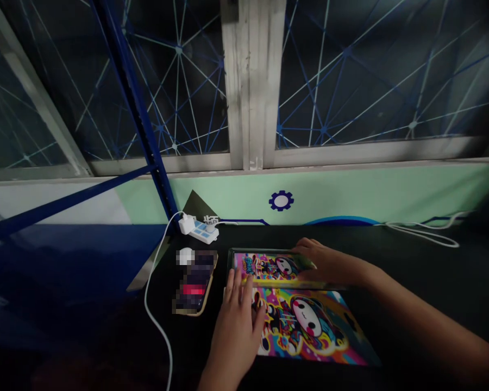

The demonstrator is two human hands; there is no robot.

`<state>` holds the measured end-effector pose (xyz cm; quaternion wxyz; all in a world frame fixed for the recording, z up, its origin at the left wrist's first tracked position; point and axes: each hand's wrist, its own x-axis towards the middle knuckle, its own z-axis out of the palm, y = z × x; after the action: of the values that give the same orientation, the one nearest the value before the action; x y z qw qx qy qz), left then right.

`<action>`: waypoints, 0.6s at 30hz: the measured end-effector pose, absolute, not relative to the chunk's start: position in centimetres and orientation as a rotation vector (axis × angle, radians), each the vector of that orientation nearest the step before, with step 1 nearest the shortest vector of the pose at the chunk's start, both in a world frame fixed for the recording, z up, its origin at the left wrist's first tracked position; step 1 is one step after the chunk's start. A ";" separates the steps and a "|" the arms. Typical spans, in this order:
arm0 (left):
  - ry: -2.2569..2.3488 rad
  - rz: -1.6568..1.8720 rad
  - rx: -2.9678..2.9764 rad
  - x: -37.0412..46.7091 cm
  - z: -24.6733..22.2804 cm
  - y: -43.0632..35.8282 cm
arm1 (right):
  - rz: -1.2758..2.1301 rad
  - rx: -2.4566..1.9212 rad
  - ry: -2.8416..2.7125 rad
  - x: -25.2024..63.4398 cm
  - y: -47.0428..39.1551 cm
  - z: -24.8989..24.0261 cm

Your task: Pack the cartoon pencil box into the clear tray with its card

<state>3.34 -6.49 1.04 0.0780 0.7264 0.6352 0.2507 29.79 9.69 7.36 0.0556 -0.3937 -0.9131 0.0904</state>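
Where the left hand (238,326) covers its edge, the colourful print (305,326) extends rightward

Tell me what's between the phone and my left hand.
In the head view, a narrow bare stretch of black tabletop separates the phone from your left hand.

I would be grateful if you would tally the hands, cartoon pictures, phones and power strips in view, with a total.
Hands: 2 (left hand, right hand)
Cartoon pictures: 2 (farther picture, nearer picture)
Phones: 1 (phone)
Power strips: 1 (power strip)
Total: 6
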 end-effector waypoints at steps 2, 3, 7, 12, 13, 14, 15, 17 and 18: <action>1.908 0.745 2.164 3.4 1.1 -6.5 | 0.265 -1.195 -2.797 29.9 9.9 7.3; 1.907 0.751 2.160 3.4 1.1 -6.5 | 0.254 -1.200 -2.804 29.9 9.9 7.1; 1.902 0.793 2.161 3.4 1.2 -6.6 | 0.147 -1.314 -2.766 30.3 10.1 6.3; 1.938 0.758 2.173 3.5 1.2 -6.7 | 0.114 -1.330 -2.759 29.9 10.3 6.3; 1.936 0.757 2.179 3.5 1.2 -6.7 | 0.130 -1.330 -2.771 29.7 10.4 6.4; 1.932 0.758 2.185 3.5 1.2 -6.7 | 0.152 -1.334 -2.784 29.5 10.6 6.5; 1.926 0.759 2.191 3.6 1.2 -6.8 | 0.177 -1.336 -2.797 29.3 10.7 6.6; 1.923 0.761 2.200 3.5 1.2 -6.8 | 0.216 -1.323 -2.815 28.9 11.3 6.6; 1.924 0.762 2.204 3.5 1.1 -6.8 | 0.225 -1.310 -2.817 28.7 11.6 6.6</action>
<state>3.53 -6.80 1.15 0.0593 0.7277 0.6354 0.2515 28.72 11.58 6.62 0.0134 -0.4206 -0.9043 0.0721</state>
